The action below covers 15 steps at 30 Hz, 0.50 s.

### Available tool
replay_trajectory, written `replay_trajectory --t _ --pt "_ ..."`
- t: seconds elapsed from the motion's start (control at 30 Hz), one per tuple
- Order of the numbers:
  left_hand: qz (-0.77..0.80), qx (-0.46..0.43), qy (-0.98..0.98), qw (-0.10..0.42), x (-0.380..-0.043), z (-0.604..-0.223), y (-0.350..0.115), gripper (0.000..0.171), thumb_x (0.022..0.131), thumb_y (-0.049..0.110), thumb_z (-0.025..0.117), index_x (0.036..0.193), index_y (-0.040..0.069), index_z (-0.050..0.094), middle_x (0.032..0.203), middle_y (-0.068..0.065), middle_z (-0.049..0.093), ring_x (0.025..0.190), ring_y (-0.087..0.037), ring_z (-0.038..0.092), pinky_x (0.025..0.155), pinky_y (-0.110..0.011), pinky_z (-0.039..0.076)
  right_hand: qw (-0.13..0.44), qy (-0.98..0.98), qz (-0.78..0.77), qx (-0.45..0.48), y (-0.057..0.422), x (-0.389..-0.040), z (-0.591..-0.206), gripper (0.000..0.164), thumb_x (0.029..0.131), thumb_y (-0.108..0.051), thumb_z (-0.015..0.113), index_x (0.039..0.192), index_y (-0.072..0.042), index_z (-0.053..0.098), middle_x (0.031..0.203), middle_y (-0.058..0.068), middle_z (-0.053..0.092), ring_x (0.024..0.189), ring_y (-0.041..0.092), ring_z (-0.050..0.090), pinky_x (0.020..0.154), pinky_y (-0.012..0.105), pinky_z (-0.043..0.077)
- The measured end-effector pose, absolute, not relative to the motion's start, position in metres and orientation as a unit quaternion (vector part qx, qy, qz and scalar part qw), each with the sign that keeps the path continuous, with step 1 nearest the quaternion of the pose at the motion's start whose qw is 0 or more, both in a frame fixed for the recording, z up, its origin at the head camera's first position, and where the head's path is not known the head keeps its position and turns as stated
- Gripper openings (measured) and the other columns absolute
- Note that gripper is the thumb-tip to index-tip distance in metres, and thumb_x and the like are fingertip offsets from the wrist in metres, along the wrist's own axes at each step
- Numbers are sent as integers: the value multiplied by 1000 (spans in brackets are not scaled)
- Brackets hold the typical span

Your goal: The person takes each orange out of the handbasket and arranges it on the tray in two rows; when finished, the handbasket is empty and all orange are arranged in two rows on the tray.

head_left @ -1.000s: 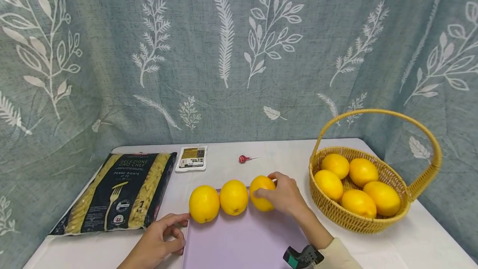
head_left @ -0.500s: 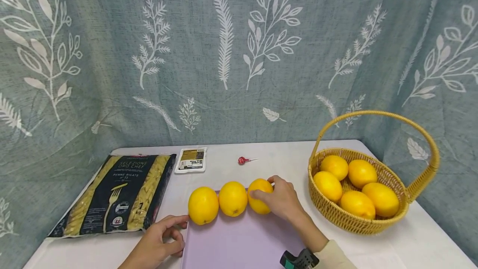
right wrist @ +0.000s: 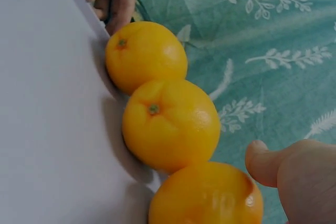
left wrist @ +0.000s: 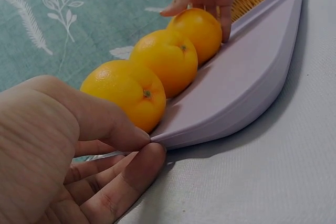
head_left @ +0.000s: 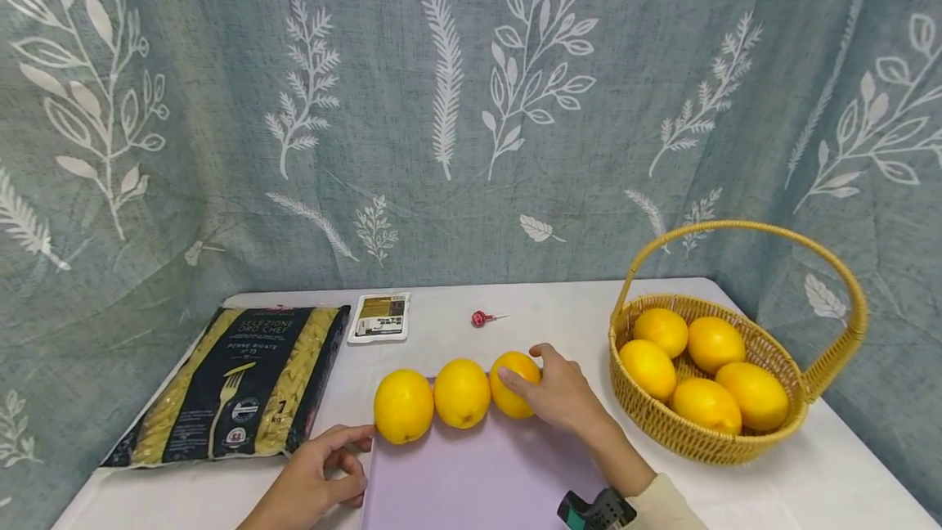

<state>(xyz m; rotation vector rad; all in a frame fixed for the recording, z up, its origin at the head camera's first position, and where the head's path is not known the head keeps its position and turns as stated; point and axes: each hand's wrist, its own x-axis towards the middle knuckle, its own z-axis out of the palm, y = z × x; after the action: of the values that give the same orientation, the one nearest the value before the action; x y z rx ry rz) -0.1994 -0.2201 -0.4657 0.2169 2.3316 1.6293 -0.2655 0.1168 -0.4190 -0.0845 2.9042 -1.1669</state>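
Observation:
Three oranges (head_left: pixel 461 393) stand in a row along the far edge of a shallow lilac tray (head_left: pixel 471 481). My right hand (head_left: pixel 562 391) is at the rightmost orange (head_left: pixel 508 401), its fingers behind the fruit and its thumb over the front. In the right wrist view the thumb (right wrist: pixel 270 163) stands out straight just beside that orange. My left hand (head_left: pixel 312 473) holds the tray's left edge near the leftmost orange (head_left: pixel 403 407). The left wrist view shows two fingertips (left wrist: pixel 137 139) meeting at the tray corner, other fingers curled behind.
A woven basket (head_left: pixel 662 424) with a tall handle holds several oranges on the right. A pasta bag (head_left: pixel 235 383) lies at left. A small white packet (head_left: pixel 379 318) and a red lollipop (head_left: pixel 480 318) lie behind the tray, before a hanging curtain (head_left: pixel 471 105).
My right thumb has straightened and lifted a little on the rightmost orange, which has shifted slightly left towards the middle one. My left hand has stayed at the tray edge.

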Motion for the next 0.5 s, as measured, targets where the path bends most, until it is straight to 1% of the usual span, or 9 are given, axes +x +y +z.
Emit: replay_trajectory --t 0.13,0.27,0.33,0.4,0.5 --pt "566 82 808 143 -199 -466 -220 61 83 -1 68 140 -12 50 116 -15 60 88 -25 63 78 -28 56 13 929 -369 -32 120 -266 -417 75 89 -57 68 136 0 55 114 19 69 101 31 65 84 50 53" --pt "564 82 810 142 -199 -465 -220 61 83 -1 68 140 -13 50 115 -15 60 89 -25 63 79 -27 56 16 927 -373 -33 124 -266 -412 72 92 -56 66 137 0 55 109 18 69 95 29 66 80 47 54" --pt "564 82 809 142 -198 -465 -219 61 83 -1 68 140 -13 50 115 -15 60 89 -25 62 78 -27 56 14 925 -377 -30 125 -265 -409 72 92 -56 65 138 -1 54 109 18 69 94 29 66 80 46 54" --pt "565 84 808 142 -198 -465 -219 60 83 -1 68 139 -13 50 115 -15 60 88 -25 62 78 -27 56 8 925 -379 -28 127 -264 -405 71 93 -57 63 138 -2 55 112 19 68 97 31 65 82 48 54" --pt "568 85 806 142 -198 -464 -220 60 83 -1 68 139 -13 50 115 -15 60 87 -25 62 78 -27 57 -5 925 -379 -28 129 -262 -399 70 93 -58 62 139 -5 55 117 21 68 105 35 64 87 51 53"
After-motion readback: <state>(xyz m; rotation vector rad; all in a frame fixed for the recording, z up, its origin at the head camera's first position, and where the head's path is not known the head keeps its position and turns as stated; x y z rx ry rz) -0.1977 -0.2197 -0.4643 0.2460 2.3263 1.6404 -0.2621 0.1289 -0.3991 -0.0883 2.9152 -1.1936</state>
